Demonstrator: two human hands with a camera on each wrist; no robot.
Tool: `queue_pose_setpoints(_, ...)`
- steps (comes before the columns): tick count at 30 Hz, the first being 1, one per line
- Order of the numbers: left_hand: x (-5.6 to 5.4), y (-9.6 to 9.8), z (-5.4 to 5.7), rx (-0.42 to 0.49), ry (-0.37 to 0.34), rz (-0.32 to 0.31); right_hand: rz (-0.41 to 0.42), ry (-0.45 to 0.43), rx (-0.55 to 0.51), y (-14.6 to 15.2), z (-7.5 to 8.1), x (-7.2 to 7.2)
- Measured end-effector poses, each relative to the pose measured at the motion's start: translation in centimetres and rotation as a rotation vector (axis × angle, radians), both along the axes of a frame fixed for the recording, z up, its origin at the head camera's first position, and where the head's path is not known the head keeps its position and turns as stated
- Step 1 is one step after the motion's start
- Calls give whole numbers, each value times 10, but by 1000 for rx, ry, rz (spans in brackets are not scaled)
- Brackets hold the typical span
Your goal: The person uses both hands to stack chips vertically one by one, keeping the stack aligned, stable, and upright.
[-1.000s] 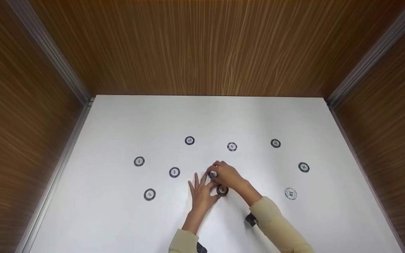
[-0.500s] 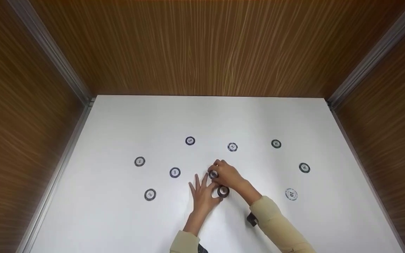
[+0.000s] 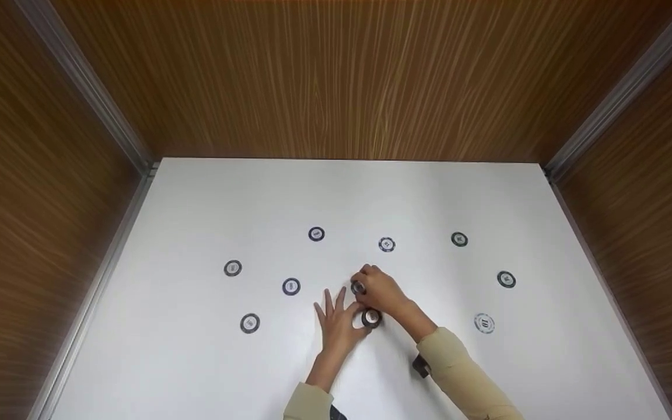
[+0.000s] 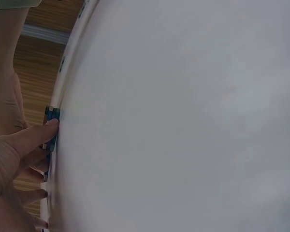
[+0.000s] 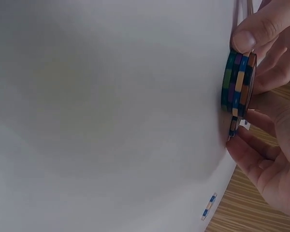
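Evidently a short stack, edge banded green, purple, blue-and-cream and brown, stood on the white table, pinched between the left hand's thumb and forefinger, other fingers splayed. Just beyond it, the right hand gripped a dark-rimmed chip in curled fingers, partly covered, marking unreadable, whether single or several I couldn't tell. Both forearms, sleeves cut off at the frame's bottom edge, reached in, the right slanting leftward.

Beyond the far edge of the white tabletop stands a brown wood-grain panel; similar side panels flank the tabletop. Grey strips, apparently metal, rise from its far corners. Soft light brightens its middle.
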State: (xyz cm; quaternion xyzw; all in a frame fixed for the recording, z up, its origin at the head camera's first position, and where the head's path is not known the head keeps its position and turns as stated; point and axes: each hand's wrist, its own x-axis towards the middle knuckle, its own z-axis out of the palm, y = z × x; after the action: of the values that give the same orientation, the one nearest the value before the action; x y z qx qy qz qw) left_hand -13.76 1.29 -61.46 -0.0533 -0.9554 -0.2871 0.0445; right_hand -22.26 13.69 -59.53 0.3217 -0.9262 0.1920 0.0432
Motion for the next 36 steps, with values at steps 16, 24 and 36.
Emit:
queue_pose_setpoints(16, -4, 5, -1, -32, 43, 44, -55, -44, -85, 20, 4, 6)
queue_pose_setpoints(24, -13, 5, 1, -59, 30, 41, -84, -69, -103, 25, 13, 12)
queue_pose_setpoints(36, -30, 3, 0, -21, 49, 68, -52, -47, -97, 28, 16, 19)
